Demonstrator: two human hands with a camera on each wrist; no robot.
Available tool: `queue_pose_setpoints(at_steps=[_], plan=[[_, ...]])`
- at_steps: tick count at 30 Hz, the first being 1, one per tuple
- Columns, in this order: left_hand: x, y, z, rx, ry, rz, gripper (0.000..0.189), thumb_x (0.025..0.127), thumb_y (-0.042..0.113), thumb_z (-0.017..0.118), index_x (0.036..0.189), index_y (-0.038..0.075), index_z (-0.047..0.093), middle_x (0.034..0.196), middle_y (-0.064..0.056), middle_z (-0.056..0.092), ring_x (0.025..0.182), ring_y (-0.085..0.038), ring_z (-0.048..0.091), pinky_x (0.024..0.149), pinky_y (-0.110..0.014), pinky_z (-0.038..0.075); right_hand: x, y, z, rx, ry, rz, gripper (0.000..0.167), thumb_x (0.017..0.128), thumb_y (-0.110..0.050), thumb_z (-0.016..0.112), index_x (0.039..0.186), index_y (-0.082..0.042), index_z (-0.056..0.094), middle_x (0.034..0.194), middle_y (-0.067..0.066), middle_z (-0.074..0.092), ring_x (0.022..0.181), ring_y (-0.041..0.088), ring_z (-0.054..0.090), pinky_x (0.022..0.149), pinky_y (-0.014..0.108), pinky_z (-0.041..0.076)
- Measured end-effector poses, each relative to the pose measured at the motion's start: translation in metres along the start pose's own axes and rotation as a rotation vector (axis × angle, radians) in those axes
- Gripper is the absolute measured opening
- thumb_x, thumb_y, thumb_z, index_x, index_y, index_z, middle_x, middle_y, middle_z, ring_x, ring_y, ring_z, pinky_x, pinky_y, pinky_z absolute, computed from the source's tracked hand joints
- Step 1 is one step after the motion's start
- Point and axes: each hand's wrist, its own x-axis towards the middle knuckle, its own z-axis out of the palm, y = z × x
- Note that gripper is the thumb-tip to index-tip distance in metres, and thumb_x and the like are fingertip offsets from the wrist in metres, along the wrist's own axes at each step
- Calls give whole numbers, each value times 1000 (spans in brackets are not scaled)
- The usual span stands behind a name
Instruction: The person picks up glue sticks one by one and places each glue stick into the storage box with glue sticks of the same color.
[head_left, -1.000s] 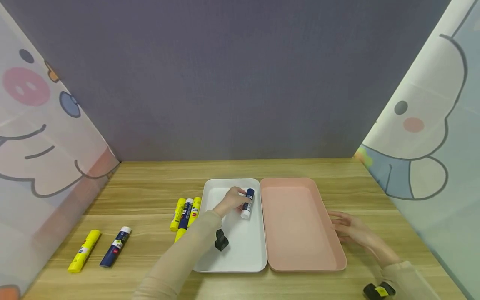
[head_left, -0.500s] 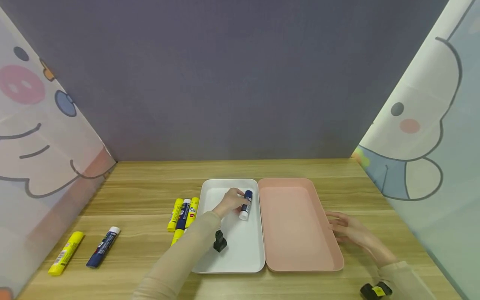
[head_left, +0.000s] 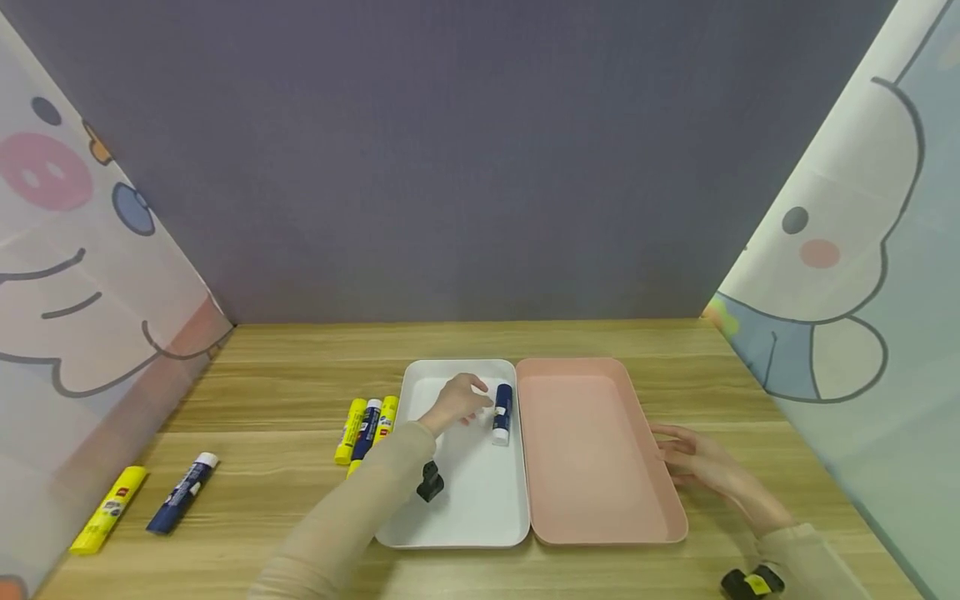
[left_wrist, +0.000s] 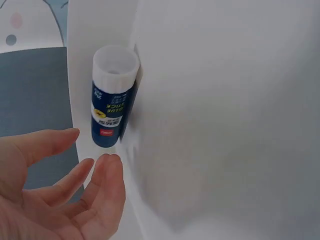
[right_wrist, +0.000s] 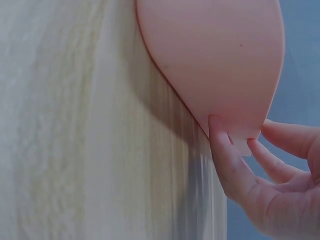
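Observation:
A dark blue glue stick with a white cap (head_left: 502, 414) lies in the white tray (head_left: 480, 533), along its right wall. In the left wrist view the glue stick (left_wrist: 106, 112) is apart from the fingertips. My left hand (head_left: 453, 402) hovers just left of it over the tray, thumb and fingers spread, holding nothing. Beside the pink tray (head_left: 600, 467), my right hand (head_left: 697, 458) touches its outer right wall with extended fingers. The right wrist view has those fingers (right_wrist: 227, 155) against the pink wall and the thumb by the rim.
Left of the white tray, several yellow and blue glue sticks lie close together, among them a blue one (head_left: 367, 427); my left sleeve partly covers them. Farther left lie a yellow glue stick (head_left: 109, 510) and another blue one (head_left: 182, 493). A grey panel (head_left: 480, 167) stands behind the table.
My left hand has let go of the blue glue stick and drawn slightly left, leaving it in the white tray. The right hand keeps its place by the pink tray.

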Motion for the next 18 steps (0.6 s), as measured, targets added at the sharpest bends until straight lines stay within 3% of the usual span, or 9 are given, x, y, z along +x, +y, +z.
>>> queue_pose_setpoints(at_steps=[9,18], plan=[[-13,11,-19,116,-29,60,27,78,19,64,101,3,61,75,-8,59,55,-16,55,45,-25,48,0,1,1,5,-7,3,59,89,-13,52,130,15,21,123,38,37,95,9,57,78,36,50],[-35,23,-48,135,-31,138,30,82,20,61,106,2,59,82,-16,63,65,-28,60,47,-25,46,0,1,-1,21,-14,-14,57,89,-12,51,130,15,22,121,36,42,93,8,58,76,34,51]])
